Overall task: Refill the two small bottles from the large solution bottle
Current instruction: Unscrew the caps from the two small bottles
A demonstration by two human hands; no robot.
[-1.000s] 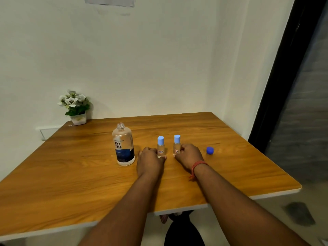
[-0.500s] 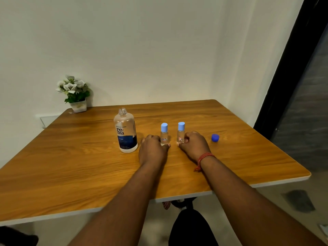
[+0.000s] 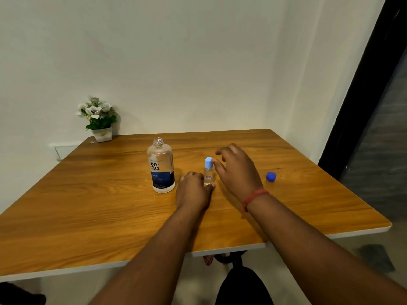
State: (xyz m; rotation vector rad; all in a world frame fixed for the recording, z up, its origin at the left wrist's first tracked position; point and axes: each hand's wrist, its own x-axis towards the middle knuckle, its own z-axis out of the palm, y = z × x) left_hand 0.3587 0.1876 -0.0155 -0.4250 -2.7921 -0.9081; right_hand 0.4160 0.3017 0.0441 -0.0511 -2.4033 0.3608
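The large solution bottle [image 3: 161, 170] stands uncapped on the wooden table [image 3: 88, 205], left of centre, with liquid low in it. Its dark blue cap [image 3: 271, 176] lies on the table to the right. One small bottle [image 3: 208, 172] with a light blue cap stands upright between my hands. My left hand [image 3: 192, 190] rests on the table with its fingers curled against that bottle's base. My right hand [image 3: 236, 170] hovers just right of the bottle's cap, fingers spread. The second small bottle is hidden behind my right hand.
A small potted plant with white flowers [image 3: 98, 117] stands at the table's back left corner by the wall. The table's right edge [image 3: 352, 194] faces a dark doorway. A black seat [image 3: 242, 285] shows below the near edge.
My right hand has lifted off the right small bottle and opened, moving up and left toward the other bottle's cap and covering the right bottle. My left hand stays at the left bottle.
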